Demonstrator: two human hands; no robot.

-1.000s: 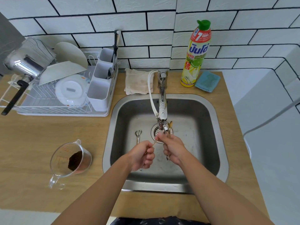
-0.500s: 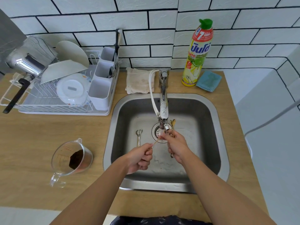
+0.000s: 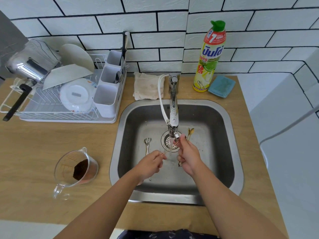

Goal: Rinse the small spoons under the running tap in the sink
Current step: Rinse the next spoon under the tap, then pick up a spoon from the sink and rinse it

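Steel fills the middle of what we see: the sink [image 3: 222,118], which we take as our landmark, sunk in a wooden counter [image 3: 34,144]. Left of the sink stands a white dish rack [image 3: 51,107] with plates and a pot, and nearer us a glass measuring jug [image 3: 76,169] with dark grounds in it. On the sink floor, left of the drain, lie two silver spoons [image 3: 147,144], which we judge not yet rinsed. Our left hand [image 3: 148,165] has its grip pinched on the handle of a thin gold spoon [image 3: 170,148], whose bowl end reaches under the tap [image 3: 173,111] where water runs. Our right hand [image 3: 188,156] meets that bowl end with its fingertips, while its grip also holds more gold spoons [image 3: 189,132], their bowls sticking up past the fingers. So we reckon the rinsing is partway: one spoon under the stream, others waiting. Behind the sink sit a folded cloth [image 3: 145,87], a detergent bottle [image 3: 209,57] and a blue sponge [image 3: 221,86], against a white tiled wall [image 3: 155,19].
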